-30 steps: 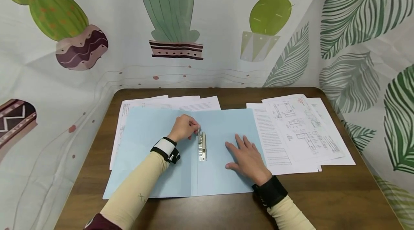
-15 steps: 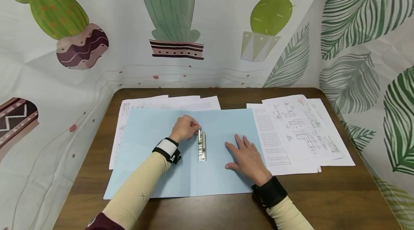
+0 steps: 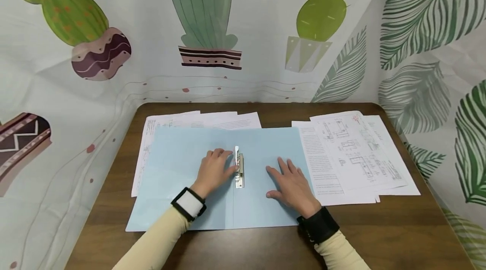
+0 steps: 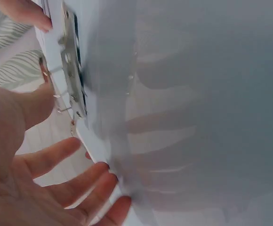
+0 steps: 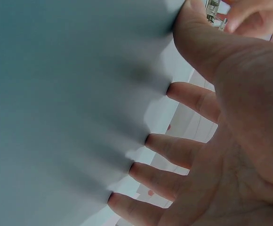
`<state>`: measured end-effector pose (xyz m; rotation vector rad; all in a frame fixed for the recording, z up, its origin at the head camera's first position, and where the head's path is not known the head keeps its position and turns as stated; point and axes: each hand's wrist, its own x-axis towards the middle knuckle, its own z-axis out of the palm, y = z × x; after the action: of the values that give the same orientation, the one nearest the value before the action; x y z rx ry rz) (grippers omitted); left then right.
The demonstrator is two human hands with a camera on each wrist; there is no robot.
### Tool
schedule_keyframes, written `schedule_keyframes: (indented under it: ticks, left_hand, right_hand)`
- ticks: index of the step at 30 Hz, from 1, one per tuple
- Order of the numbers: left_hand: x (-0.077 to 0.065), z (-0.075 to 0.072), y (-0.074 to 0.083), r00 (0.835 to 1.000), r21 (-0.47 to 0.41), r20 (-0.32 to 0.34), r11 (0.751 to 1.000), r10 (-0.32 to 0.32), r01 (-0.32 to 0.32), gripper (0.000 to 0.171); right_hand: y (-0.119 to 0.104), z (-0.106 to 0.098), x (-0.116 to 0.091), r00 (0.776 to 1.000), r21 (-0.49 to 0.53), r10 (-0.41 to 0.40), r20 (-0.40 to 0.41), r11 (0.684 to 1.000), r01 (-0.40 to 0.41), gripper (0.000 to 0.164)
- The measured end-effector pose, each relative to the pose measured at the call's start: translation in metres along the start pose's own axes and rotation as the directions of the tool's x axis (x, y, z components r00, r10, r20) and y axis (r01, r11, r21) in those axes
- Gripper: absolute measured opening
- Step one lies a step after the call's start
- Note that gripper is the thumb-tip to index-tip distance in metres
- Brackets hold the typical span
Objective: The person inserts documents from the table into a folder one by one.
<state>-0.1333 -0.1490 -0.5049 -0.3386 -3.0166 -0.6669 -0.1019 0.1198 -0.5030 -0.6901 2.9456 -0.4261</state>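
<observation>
Worktop (image 3: pixel 383 236): brown wood grain, rounded far corners | left papers (image 3: pixel 171 121): several sheets near far left corner | right papers (image 3: pixel 360 154): overlapping sheets, text and line drawings, near far right corner | blue folder (image 3: pixel 174 156): lies open mid-worktop, overlapping left papers and right papers

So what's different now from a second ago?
The left hand has let go of the far end of the metal lever and shifted toward the person. Its fingers are now spread, with the thumb at the middle of the clip. The right hand, spread on the blue folder, the folder itself and the papers stayed put.
</observation>
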Motion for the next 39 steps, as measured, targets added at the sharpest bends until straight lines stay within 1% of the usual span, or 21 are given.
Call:
schedule_keyframes:
  ticks: [2,5,9,12,14,17,24,31,37,39]
  left_hand:
    - [-0.013,0.000,-0.001,1.000,0.029,0.019,1.000,0.008,-0.008,0.057]
    - [-0.030,0.000,-0.001,0.998,0.048,0.066,0.999,0.000,-0.003,0.067]
    - [-0.047,0.002,-0.002,0.986,0.050,0.157,0.998,-0.053,0.046,0.089]
    - [-0.053,0.004,0.000,0.975,0.035,0.200,0.995,-0.096,0.091,0.103]
    - [-0.056,0.006,0.000,0.971,0.038,0.210,0.994,-0.112,0.107,0.109]
    - [-0.057,0.006,0.000,0.972,0.043,0.205,0.993,-0.117,0.110,0.112]
    - [-0.058,0.005,0.001,0.969,0.064,0.215,0.992,-0.119,0.108,0.113]
    - [-0.053,0.003,0.003,0.973,0.086,0.203,0.992,-0.109,0.093,0.112]
    - [-0.055,0.004,0.002,0.970,0.075,0.215,0.992,-0.116,0.102,0.112]
    - [-0.057,0.005,0.001,0.966,0.071,0.227,0.991,-0.123,0.109,0.112]
  right_hand:
    - [0.000,0.000,0.000,1.000,-0.002,-0.005,0.001,1.000,0.005,0.077]
    - [0.001,-0.001,-0.001,1.000,-0.002,-0.012,-0.003,1.000,0.012,0.077]
    - [0.001,-0.001,-0.001,1.000,-0.003,-0.017,-0.009,1.000,0.017,0.077]
    - [0.001,-0.001,-0.001,1.000,-0.005,-0.020,-0.010,1.000,0.020,0.077]
    - [0.001,-0.001,-0.001,1.000,-0.004,-0.019,-0.012,1.000,0.019,0.077]
    - [0.002,0.000,-0.001,1.000,-0.002,-0.019,-0.011,1.000,0.019,0.078]
    - [0.001,-0.002,-0.001,1.000,-0.003,-0.010,0.009,1.000,0.010,0.078]
    - [0.002,-0.006,0.002,1.000,-0.029,-0.009,-0.002,1.000,0.008,0.079]
    - [0.002,-0.004,-0.001,1.000,0.008,-0.018,-0.003,1.000,0.018,0.079]
    - [0.002,-0.004,-0.002,1.000,0.024,-0.016,-0.002,1.000,0.016,0.079]
